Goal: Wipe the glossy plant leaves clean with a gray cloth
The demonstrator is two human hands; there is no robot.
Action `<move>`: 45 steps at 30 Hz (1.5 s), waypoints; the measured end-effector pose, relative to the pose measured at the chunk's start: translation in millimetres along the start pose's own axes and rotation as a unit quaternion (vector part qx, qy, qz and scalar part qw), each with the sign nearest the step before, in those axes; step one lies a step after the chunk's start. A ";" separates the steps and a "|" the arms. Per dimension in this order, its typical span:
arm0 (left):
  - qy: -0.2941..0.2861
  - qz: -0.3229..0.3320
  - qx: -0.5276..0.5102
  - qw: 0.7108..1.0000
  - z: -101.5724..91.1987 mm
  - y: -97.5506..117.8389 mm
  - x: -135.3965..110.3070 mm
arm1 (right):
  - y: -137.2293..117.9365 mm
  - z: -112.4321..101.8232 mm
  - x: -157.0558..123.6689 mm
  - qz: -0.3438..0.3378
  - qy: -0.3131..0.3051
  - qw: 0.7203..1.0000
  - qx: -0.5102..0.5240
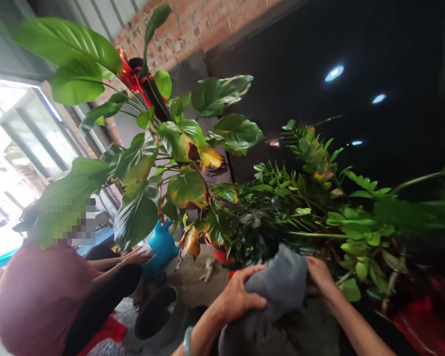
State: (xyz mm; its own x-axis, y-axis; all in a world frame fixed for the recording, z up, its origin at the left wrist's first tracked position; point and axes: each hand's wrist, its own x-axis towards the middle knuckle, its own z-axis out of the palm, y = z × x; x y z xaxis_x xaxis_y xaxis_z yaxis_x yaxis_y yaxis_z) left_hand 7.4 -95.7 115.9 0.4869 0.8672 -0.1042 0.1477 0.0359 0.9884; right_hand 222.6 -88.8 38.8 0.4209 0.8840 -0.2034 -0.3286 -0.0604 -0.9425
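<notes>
My left hand (240, 295) and my right hand (320, 275) both clutch a grey cloth (282, 284), bunched over the top of a grey pot (282, 336) low in the middle of the view. My left fingers curl over the cloth's left side. The right hand pinches its right edge, close to the stems of a dark leafy plant (282, 212). A teal band sits on my left wrist.
A big-leaved plant (170, 148) with yellowing leaves and a red ribbon rises at centre left. Another person in a maroon top (37, 301) crouches at left, hands on a blue pot (162, 247). An empty grey pot (157, 316) lies nearby. Red wrapping (426, 321) is at right.
</notes>
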 end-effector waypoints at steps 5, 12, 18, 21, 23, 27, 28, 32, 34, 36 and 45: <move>0.032 0.085 -0.072 0.993 -20.1 47.1 -11.7 | -5.1 -8.3 -3.0 0.010 0.014 1.000 -0.003; 0.117 0.083 -0.137 0.980 8.0 34.2 34.7 | -11.3 -2.7 -11.4 0.023 -0.004 0.999 0.025; -0.035 -0.011 -0.007 0.999 -15.8 21.8 0.4 | -10.8 -11.9 -10.7 0.042 0.002 0.999 0.011; -0.003 0.075 -0.053 0.996 -29.4 57.9 -0.1 | -11.3 -15.6 -9.3 0.046 -0.001 0.999 0.013; 0.039 0.128 -0.096 0.986 -25.8 71.8 13.2 | -10.8 -15.5 -8.4 0.043 -0.004 0.999 0.017; 0.055 0.126 -0.108 0.985 0.7 48.1 39.7 | -8.0 -13.3 -8.6 0.028 -0.016 0.999 0.022; 0.039 0.110 -0.078 0.990 6.2 35.5 40.4 | -7.5 -13.5 -9.0 0.027 -0.018 0.999 0.020; -0.086 0.005 0.039 0.996 4.2 3.7 16.7 | -8.5 -18.9 -10.8 0.029 -0.029 0.999 0.005; -0.091 0.007 0.030 0.995 -8.3 12.5 1.0 | -10.2 -22.0 -10.9 0.031 -0.036 0.999 -0.002; -0.035 0.061 -0.008 0.997 -21.5 34.0 -7.6 | -11.6 -23.3 -10.5 0.033 -0.037 0.999 -0.006; 0.233 0.102 -0.077 0.964 -12.6 24.4 4.9 | -8.9 -18.0 -9.1 0.027 -0.042 0.999 0.004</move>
State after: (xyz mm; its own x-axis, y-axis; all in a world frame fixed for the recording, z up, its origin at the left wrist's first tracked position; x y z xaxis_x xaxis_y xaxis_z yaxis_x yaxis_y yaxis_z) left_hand 2.5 -84.2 140.9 0.0472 0.9916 0.1205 -0.0566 -0.1178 0.9914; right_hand 236.9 -104.6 44.3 0.3306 0.9151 -0.2310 -0.3553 -0.1061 -0.9287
